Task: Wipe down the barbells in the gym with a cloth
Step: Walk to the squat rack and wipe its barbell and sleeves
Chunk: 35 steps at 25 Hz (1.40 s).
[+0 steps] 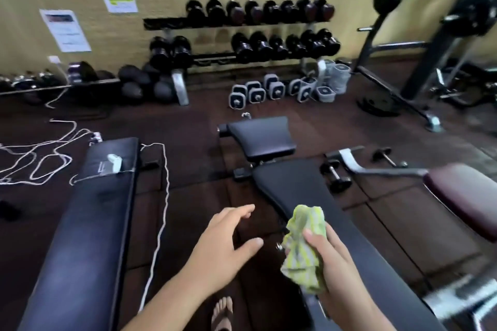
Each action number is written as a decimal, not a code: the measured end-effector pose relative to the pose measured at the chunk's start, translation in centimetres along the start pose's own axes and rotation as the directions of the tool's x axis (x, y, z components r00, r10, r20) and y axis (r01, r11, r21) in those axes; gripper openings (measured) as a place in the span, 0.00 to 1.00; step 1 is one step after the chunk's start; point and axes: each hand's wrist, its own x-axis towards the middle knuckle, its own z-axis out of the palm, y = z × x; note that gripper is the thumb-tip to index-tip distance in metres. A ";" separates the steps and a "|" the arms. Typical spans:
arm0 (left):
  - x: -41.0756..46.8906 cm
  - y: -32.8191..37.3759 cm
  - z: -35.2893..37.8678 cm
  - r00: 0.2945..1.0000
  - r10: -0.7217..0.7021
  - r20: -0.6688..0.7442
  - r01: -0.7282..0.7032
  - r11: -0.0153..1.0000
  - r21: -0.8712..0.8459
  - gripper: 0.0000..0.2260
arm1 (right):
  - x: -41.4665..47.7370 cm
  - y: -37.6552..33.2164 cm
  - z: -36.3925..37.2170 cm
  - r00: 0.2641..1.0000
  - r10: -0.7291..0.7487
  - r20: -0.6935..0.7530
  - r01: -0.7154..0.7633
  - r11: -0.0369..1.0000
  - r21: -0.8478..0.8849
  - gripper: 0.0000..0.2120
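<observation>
My right hand (332, 263) is closed around a crumpled green-and-white striped cloth (305, 247), held above the black adjustable bench (301, 185). My left hand (223, 244) hovers empty with fingers spread over the dark floor between two benches. Black dumbbells fill a two-tier rack (242, 35) against the far wall. Several grey-capped dumbbells (269, 90) lie on the floor in front of the rack. Two small dumbbells (334, 174) lie on the floor right of the bench. No long barbell shows clearly.
A flat black bench (88, 223) runs along the left with a small white object on it. White cord (40, 156) trails across the floor at left. A maroon padded seat (462, 196) and a black steel frame (430, 48) stand at right. My bare foot (222, 312) is below.
</observation>
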 end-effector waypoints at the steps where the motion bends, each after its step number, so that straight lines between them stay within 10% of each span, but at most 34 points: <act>1: 1.0 -1.3 -1.0 0.999 -0.029 -0.038 0.028 0.999 -0.023 0.29 | 2.1 -0.3 1.6 0.999 0.011 0.031 -0.010 1.000 -0.029 0.11; 20: 37.0 -26.5 -25.9 0.915 -0.320 -0.246 0.284 0.943 -0.172 0.27 | 49.8 -7.3 30.9 0.972 -0.003 0.234 0.111 0.886 -0.451 0.17; 35: 65.7 -38.5 -36.3 0.768 -0.493 -0.408 0.418 0.869 -0.265 0.23 | 86.7 -16.1 44.4 0.935 0.188 0.300 -0.053 0.911 -0.408 0.12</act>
